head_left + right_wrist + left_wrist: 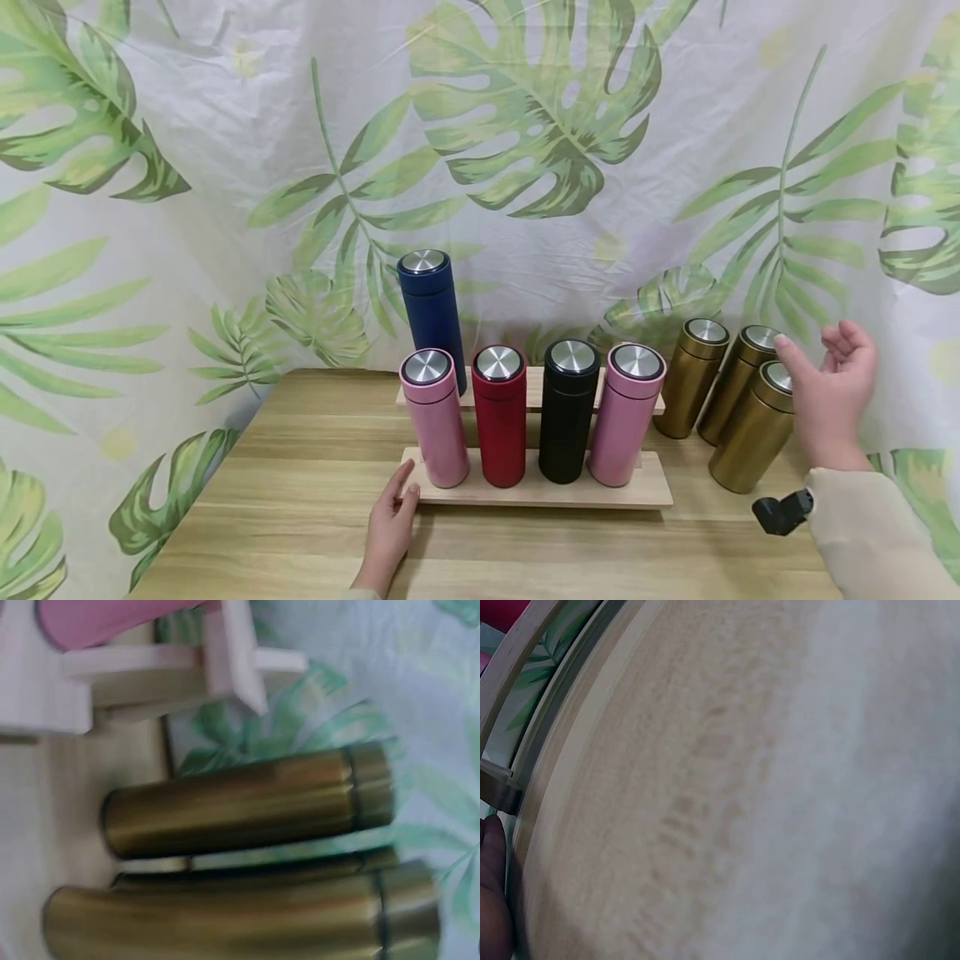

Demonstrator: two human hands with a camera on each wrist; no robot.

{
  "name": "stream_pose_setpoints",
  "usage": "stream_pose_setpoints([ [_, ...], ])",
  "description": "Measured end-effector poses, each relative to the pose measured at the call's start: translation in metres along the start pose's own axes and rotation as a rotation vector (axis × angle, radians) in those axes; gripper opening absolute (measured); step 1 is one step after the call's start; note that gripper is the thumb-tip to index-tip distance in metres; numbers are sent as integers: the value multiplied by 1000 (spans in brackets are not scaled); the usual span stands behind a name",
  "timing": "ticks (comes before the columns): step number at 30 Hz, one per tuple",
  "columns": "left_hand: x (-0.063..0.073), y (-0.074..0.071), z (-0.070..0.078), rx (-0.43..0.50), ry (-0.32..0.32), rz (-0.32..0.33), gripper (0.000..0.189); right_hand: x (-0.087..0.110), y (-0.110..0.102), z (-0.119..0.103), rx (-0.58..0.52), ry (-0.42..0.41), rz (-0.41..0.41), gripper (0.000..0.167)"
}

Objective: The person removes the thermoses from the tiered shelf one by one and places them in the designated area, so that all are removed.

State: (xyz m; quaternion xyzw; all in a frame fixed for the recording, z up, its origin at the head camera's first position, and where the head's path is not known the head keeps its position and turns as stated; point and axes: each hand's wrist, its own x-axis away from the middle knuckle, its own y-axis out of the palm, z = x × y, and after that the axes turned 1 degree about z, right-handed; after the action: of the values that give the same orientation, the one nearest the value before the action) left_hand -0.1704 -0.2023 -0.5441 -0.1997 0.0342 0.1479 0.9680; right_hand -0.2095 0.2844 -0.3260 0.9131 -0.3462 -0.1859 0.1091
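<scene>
My left hand [392, 521] rests its fingers at the left end of the front step of a two-step wooden stand [540, 497]. Beside the table on the right, my right hand [836, 392] is raised with loosely bent fingers and holds nothing. Its thumb overlaps the lids of three gold vacuum flasks [753, 442] in the head view; the right wrist view shows a gold flask [247, 802] closest to the stand. On the front step stand a pink flask [438, 429], a red flask [500, 425], a black flask [567, 425] and another pink flask [626, 425].
A blue flask [435, 312] stands on the left of the stand's rear step. The wood-grain table [300, 467] reaches back to a leaf-patterned cloth [525, 250]. A black wrist camera [782, 512] sits at the right sleeve.
</scene>
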Motion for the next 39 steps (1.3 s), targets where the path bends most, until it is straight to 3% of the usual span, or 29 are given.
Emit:
stream_pose_setpoints([
  [5,1,0,0,-4,-2,0,41,2,18,-18,-132,-43,-33,62],
  [17,1,0,2,21,-13,-17,42,14,62,-50,-153,-41,-203,64],
  [26,1,1,2,15,-22,-11,41,28,95,-61,-15,-25,-403,71],
  [39,1,1,4,0,-25,0,41,53,150,-75,95,-34,-617,72],
])
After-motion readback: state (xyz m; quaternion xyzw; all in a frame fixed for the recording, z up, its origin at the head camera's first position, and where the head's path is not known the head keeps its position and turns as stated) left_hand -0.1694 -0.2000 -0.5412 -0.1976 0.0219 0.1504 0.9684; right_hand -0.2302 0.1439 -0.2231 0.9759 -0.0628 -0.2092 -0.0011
